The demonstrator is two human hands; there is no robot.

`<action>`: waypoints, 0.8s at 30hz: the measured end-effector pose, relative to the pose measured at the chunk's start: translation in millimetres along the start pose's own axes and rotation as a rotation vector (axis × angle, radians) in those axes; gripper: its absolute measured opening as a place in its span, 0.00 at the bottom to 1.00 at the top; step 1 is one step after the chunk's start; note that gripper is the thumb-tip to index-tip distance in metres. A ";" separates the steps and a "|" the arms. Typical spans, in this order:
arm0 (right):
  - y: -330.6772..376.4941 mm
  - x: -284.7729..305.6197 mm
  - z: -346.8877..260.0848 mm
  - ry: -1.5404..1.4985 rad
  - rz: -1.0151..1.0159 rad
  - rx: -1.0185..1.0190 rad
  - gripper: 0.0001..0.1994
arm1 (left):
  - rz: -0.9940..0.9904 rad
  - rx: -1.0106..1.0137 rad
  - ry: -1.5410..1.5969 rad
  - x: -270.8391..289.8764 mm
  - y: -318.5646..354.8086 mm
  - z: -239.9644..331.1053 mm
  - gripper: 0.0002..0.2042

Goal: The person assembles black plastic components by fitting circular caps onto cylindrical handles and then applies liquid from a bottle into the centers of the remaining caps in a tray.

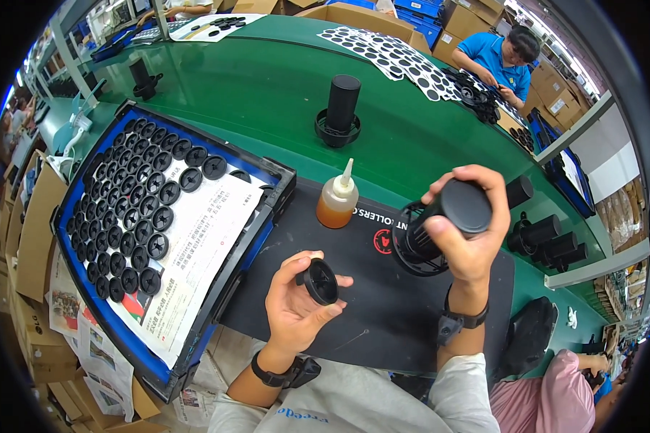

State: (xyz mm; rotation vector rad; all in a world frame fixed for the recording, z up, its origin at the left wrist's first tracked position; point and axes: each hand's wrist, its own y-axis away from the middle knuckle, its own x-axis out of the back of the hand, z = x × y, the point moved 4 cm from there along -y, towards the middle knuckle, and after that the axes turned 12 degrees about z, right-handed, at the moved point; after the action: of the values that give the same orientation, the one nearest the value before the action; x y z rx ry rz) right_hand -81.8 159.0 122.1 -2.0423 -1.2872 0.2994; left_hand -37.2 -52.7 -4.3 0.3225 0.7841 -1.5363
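Observation:
My left hand [294, 307] holds a small round black plastic cap [321, 281] by its rim, its hollow side with inner ribs turned toward the right. My right hand [477, 231] is wrapped round the top of a black cylinder with a ring-shaped, slotted base [420, 249]; its base is on or just above the black mat [383, 317], I cannot tell which. Between and beyond my hands a squeeze bottle [337, 200] with a white pointed nozzle and amber liquid stands upright on the mat. The cap and the cylinder are apart.
On the left, a blue tray with a black rim [285, 184] holds newspaper and rows of black caps. Another black cylinder [343, 101] stands on the green conveyor belt [260, 94]; several more [549, 238] are at the right. A co-worker [505, 58] sits across, near sheets of black discs [383, 50].

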 end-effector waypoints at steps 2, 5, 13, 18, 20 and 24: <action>-1.8 1.0 4.4 -0.296 0.045 -0.049 0.27 | -0.030 0.082 0.091 0.8 -1.4 -3.3 0.35; -4.5 3.1 9.3 -0.517 0.092 -0.107 0.27 | -0.028 0.272 0.294 -2.3 -4.8 -7.6 0.35; -7.3 0.6 36.1 -0.873 0.183 -0.324 0.29 | 0.057 0.495 0.468 -10.6 -5.7 -6.0 0.34; -6.6 -6.2 51.9 -1.183 0.181 -0.530 0.30 | -0.030 0.443 0.378 -8.1 -5.1 -10.0 0.31; -6.2 -9.0 58.7 -1.228 0.160 -0.584 0.31 | -0.033 0.463 0.398 -13.0 -6.7 -13.4 0.29; -4.4 -16.3 67.8 -1.252 0.209 -0.667 0.31 | -0.043 0.520 0.451 -19.9 -9.0 -16.4 0.30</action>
State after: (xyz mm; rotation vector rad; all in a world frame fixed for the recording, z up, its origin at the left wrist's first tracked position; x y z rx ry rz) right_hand -128.3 175.5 72.8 -2.6193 -2.0504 1.6167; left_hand -47.1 -27.5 -1.1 1.0694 0.7233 -1.7201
